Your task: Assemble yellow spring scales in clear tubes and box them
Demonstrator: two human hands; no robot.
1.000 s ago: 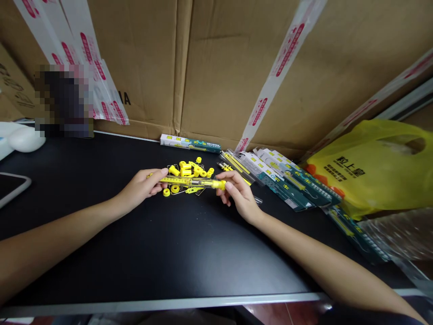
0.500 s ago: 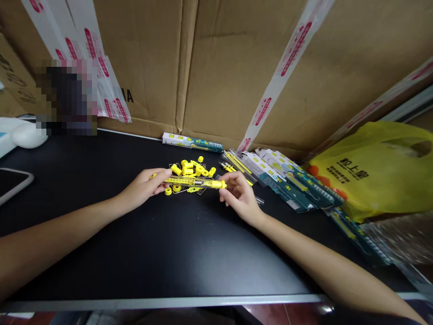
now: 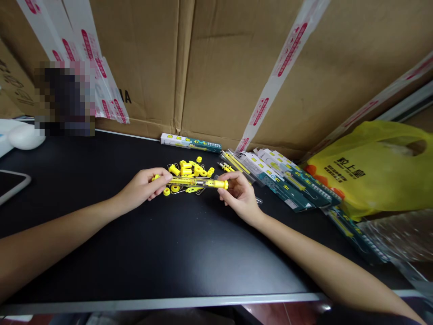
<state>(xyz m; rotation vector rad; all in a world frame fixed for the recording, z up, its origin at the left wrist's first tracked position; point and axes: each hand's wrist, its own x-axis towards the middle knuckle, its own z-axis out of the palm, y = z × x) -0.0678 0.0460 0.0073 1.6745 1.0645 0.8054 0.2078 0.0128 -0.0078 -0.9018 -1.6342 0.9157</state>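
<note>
A clear tubular spring scale [image 3: 192, 182] with yellow inner parts lies nearly level between my hands, above the black table. My left hand [image 3: 150, 184] pinches its left end between thumb and fingers. At the other end, the thumb and fingers of my right hand [image 3: 239, 194] close on the yellow end cap [image 3: 221, 184]. Just behind the tube is a loose pile of yellow plastic caps and rings [image 3: 186, 169], with thin metal hooks among them. My fingers hide part of each end of the scale.
Clear tubes with yellow rods [image 3: 237, 163] lie right of the pile. Printed cartons [image 3: 287, 180] spread further right, beside a yellow plastic bag [image 3: 372, 167]. One carton [image 3: 191, 142] rests against the large cardboard wall [image 3: 219, 81]. A phone [image 3: 13, 184] lies at left.
Both hands stay on the scale. Its yellow right end now sits slightly further into the right fingers, and the inside parts look shifted a little. The whole view has drifted slightly.
</note>
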